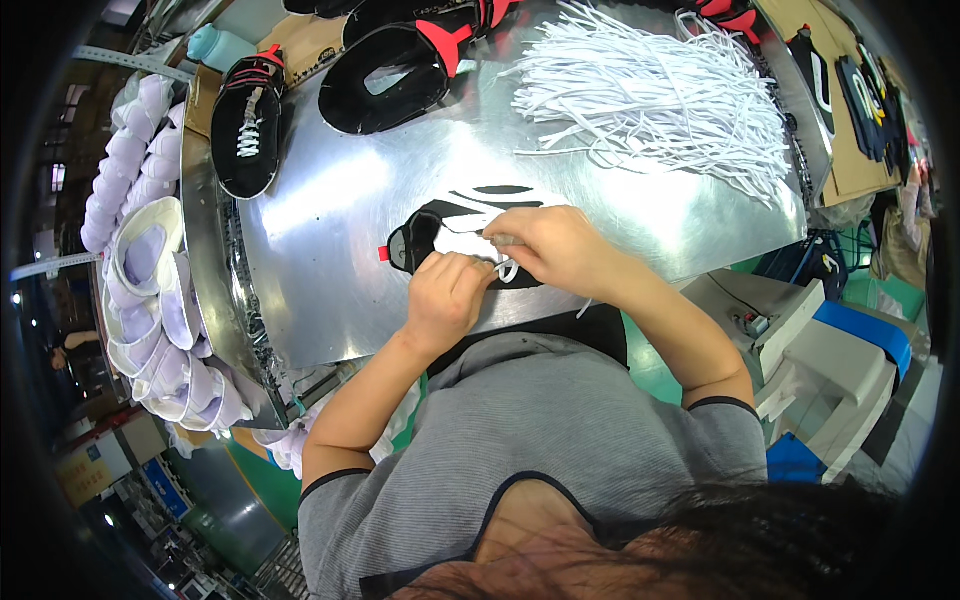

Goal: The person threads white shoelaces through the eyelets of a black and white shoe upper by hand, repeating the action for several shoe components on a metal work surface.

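A black and white shoe upper point(465, 238) with a red heel tab lies on the metal tabletop near its front edge. My left hand point(450, 291) rests on the upper's near side, its fingers closed at a white shoelace point(508, 270) where it loops. My right hand point(551, 244) pinches a thin hooked tool point(504, 240) by its short handle; its thin shaft reaches left over the upper. The lace's loose end hangs by the table's front edge. Whether the tool's tip touches the lace cannot be told.
A large heap of white shoelaces point(652, 97) covers the back right. Black shoe uppers point(386, 79) lie at the back, and a laced one point(246, 131) at the left. Stacked pale shoe parts point(146, 300) stand beyond the table's left metal rim point(206, 247). Cardboard point(862, 176) with dark parts lies at right.
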{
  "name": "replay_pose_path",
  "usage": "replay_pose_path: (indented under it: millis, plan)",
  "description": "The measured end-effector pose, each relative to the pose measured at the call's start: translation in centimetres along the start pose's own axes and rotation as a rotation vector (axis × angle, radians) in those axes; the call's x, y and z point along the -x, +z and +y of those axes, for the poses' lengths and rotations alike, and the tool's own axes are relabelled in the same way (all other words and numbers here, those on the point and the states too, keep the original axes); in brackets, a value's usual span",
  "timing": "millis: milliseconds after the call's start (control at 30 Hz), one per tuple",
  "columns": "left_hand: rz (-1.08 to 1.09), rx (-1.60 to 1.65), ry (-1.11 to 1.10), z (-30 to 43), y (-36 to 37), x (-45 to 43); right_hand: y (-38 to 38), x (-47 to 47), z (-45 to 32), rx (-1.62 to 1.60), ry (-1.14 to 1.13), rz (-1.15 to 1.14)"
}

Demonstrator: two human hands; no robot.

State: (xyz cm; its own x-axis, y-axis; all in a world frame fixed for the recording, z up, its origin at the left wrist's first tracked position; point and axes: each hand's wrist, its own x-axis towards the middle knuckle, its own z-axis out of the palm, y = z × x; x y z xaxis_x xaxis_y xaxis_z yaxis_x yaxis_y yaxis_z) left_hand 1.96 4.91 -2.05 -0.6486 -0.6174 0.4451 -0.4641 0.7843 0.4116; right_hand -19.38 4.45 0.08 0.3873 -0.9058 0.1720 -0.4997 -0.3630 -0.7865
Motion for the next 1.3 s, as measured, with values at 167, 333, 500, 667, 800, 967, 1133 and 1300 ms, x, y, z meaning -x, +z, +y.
replay_pose_path:
  millis: [167, 333, 500, 667, 800, 967, 1133, 1300]
  plan:
    - [0.006, 0.021, 0.016, 0.0, 0.0, -0.1, 0.5, -0.2, -0.5, -0.016, 0.316, -0.209]
    - [0.026, 0.096, -0.013, -0.2, -0.1, -0.5, 0.7, -0.2, -0.4, -0.106, 0.067, 0.104]
    - [-0.004, 0.035, -0.003, 0.0, -0.2, -0.8, -0.8, -0.7, 0.5, 0.104, -0.010, 0.101]
    - [0.016, 0.054, -0.016, -0.2, 0.2, -0.8, -1.6, 1.4, -0.9, -0.054, 0.074, 0.228]
    - [0.024, 0.048, 0.011, -0.2, 0.2, -0.9, 0.0, 0.3, -1.4, -0.184, -0.095, 0.122]
    - [-0.013, 0.047, 0.025, -0.1, -0.2, -1.0, 1.0, 0.1, -0.5, 0.180, 0.189, -0.054]
    - [-0.022, 0.095, 0.035, -0.5, 0.0, -1.1, 0.8, 0.0, 0.0, -0.182, 0.231, 0.035]
    - [-0.064, 0.166, 0.027, -0.3, -0.5, -1.3, -5.9, -3.2, -2.3, -0.636, 0.149, 0.509]
